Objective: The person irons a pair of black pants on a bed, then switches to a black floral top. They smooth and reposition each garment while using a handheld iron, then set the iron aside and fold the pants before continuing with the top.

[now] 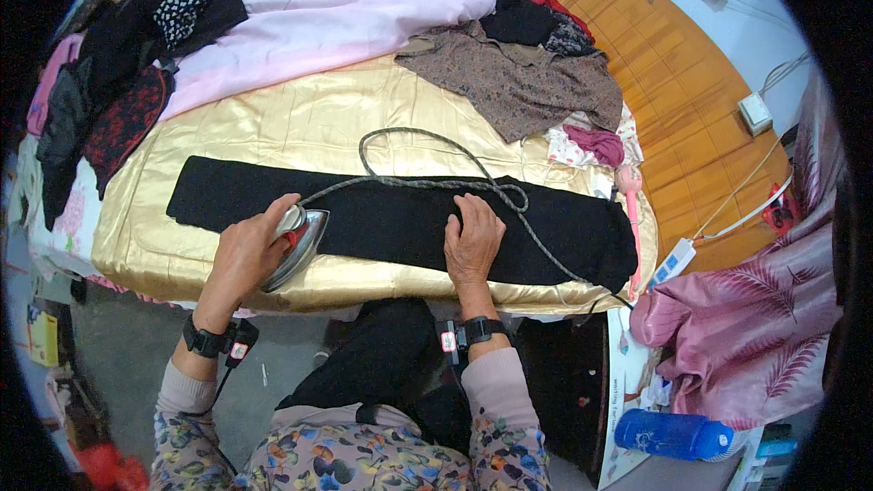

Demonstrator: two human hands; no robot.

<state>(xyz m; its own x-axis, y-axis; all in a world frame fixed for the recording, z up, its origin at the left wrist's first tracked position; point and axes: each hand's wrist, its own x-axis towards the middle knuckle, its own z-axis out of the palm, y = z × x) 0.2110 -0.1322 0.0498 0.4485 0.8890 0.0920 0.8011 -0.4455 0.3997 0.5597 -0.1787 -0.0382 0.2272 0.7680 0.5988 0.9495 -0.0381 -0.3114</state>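
Note:
My left hand (253,250) is closed round the handle of a clothes iron (305,250) with a shiny metal body and a red part. The iron is tilted at the near edge of a long folded black garment (391,227), shaped like trousers, which lies across a gold satin cover (273,127). Flat on the garment's near side, right of the iron, rests my right hand (475,235), its fingers stretched out. A grey braided cord (427,132) runs from the iron, loops over the garment and leaves toward the lower right.
Behind lies a pink cloth (336,9), with dark clothes (118,64) at the left and a brown patterned shirt (518,77) at the far right. A pink stick-like massager (629,209) borders the garment. Further right are a power strip (673,262), a wooden headboard (673,100) and a blue bottle (668,435).

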